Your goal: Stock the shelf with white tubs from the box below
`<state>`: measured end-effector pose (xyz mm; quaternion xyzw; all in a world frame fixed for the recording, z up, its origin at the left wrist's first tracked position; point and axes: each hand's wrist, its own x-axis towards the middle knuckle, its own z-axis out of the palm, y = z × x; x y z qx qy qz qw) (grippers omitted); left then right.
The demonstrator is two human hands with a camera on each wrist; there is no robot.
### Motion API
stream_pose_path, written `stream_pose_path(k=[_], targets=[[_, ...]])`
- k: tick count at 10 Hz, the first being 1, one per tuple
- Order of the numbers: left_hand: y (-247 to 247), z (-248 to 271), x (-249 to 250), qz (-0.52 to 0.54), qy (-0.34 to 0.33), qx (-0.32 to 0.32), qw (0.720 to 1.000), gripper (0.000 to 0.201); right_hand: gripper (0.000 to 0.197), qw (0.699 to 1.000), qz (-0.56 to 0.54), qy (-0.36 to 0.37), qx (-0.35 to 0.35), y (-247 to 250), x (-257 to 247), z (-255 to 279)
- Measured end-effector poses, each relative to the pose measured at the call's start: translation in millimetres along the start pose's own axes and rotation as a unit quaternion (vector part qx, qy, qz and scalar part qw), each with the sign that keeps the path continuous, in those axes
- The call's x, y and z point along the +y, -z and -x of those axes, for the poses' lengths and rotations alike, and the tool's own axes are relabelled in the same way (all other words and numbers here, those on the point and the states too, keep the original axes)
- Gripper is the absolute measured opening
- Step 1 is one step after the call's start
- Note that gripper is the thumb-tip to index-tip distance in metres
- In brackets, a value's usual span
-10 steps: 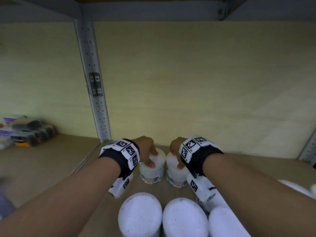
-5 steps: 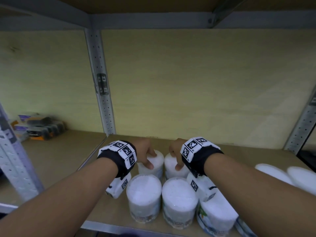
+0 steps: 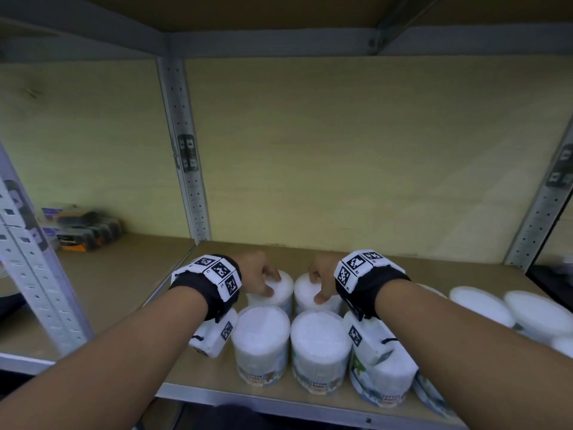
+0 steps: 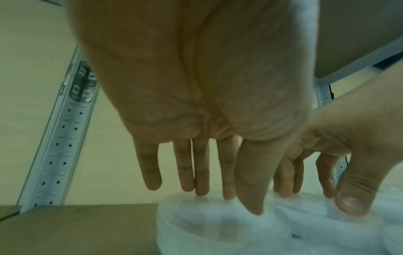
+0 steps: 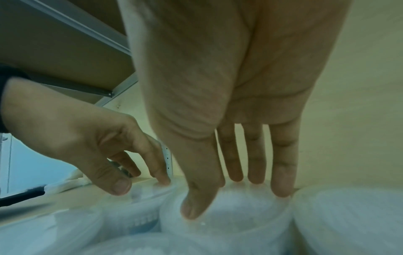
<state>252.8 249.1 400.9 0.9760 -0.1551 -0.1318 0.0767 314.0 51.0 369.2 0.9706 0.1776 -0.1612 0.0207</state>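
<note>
Two white tubs stand side by side at the back of the wooden shelf (image 3: 403, 259). My left hand (image 3: 260, 276) rests on the lid of the left tub (image 3: 280, 291), fingertips and thumb touching its top (image 4: 218, 224). My right hand (image 3: 322, 274) lies the same way on the right tub (image 3: 305, 294). In the wrist views both hands (image 4: 224, 201) (image 5: 226, 196) have nearly straight fingers pointing down onto the lids (image 5: 240, 222). Neither hand wraps a tub's side.
A front row of tubs (image 3: 260, 339) (image 3: 321, 346) (image 3: 384, 377) stands just under my wrists. More tubs (image 3: 479, 305) sit to the right. A perforated metal upright (image 3: 186, 156) bounds the bay on the left, with dark packages (image 3: 83, 231) beyond it.
My head has pulled back, so the front row of tubs and the shelf edge show more fully. Both hands stay on the two back tubs.
</note>
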Motion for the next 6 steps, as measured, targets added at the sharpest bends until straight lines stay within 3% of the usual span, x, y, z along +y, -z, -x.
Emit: stream_pose_path(k=[1, 2, 6], targets=[[-2, 5, 6, 0.004, 0.011, 0.013, 1.0, 0.047, 0.038, 0.999, -0.032, 0.007, 0.039, 13, -19, 45], [-4, 8, 16, 0.013, 0.016, 0.033, 0.999, 0.048, 0.031, 0.995, -0.06, 0.008, 0.078, 14, -16, 66], [-10, 32, 97, 0.041, -0.024, 0.076, 0.996, 0.051, 0.03, 0.981, -0.109, -0.053, 0.153, 1, 32, 156]])
